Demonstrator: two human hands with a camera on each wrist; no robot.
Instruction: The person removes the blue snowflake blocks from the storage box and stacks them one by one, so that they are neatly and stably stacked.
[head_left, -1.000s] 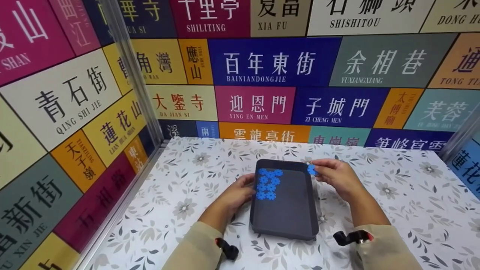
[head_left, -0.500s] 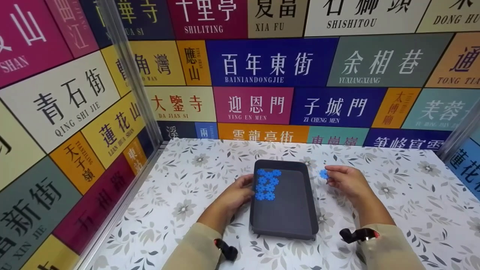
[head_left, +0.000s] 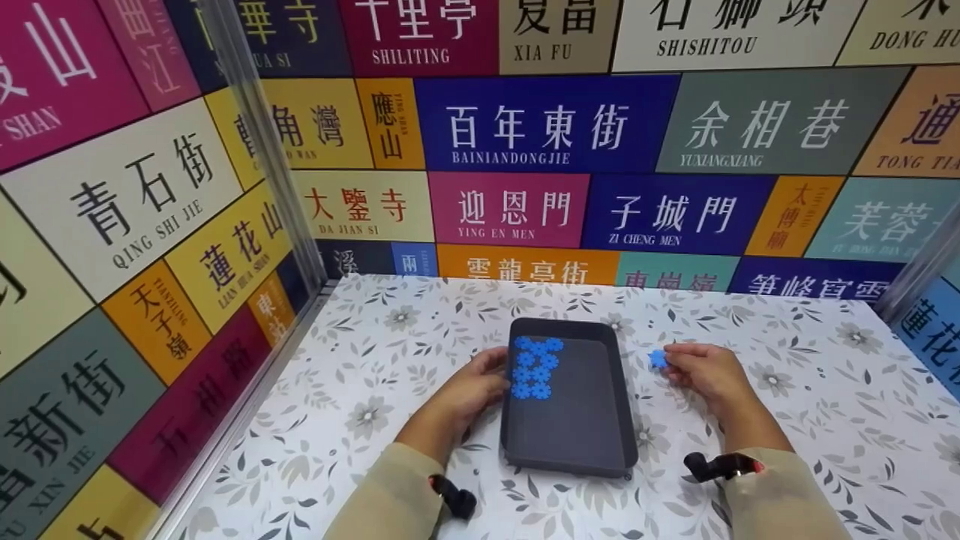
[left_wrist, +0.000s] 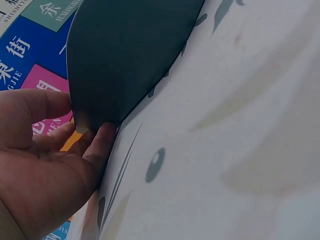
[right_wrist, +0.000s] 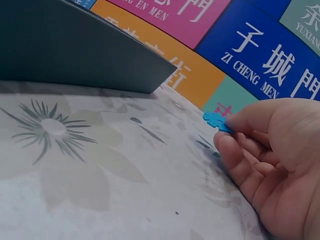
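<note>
A dark grey rectangular tray [head_left: 574, 435] lies on the table, with several blue flower-shaped plastic discs [head_left: 534, 369] grouped in its upper left part. At the tray's left side my left hand [head_left: 469, 386] grips the wall; in the left wrist view its fingers [left_wrist: 97, 145] meet the tray's dark outer side [left_wrist: 125, 55]. To the right of the tray, apart from it, my right hand [head_left: 709, 375] pinches one blue flower-shaped disc [head_left: 657, 359] between thumb and finger. The right wrist view shows this disc [right_wrist: 216, 120] sticking out from the fingertips.
A white cloth with grey flowers and leaves covers the table [head_left: 360, 480]. Colourful sign-patterned walls [head_left: 547, 124] stand behind and at the left, with a metal corner post [head_left: 262, 135]. Each sleeve carries a black wrist camera [head_left: 720, 466].
My right hand has moved right from the tray's upper right rim and a little nearer, carrying the blue disc. The left hand and the tray stay in place.
</note>
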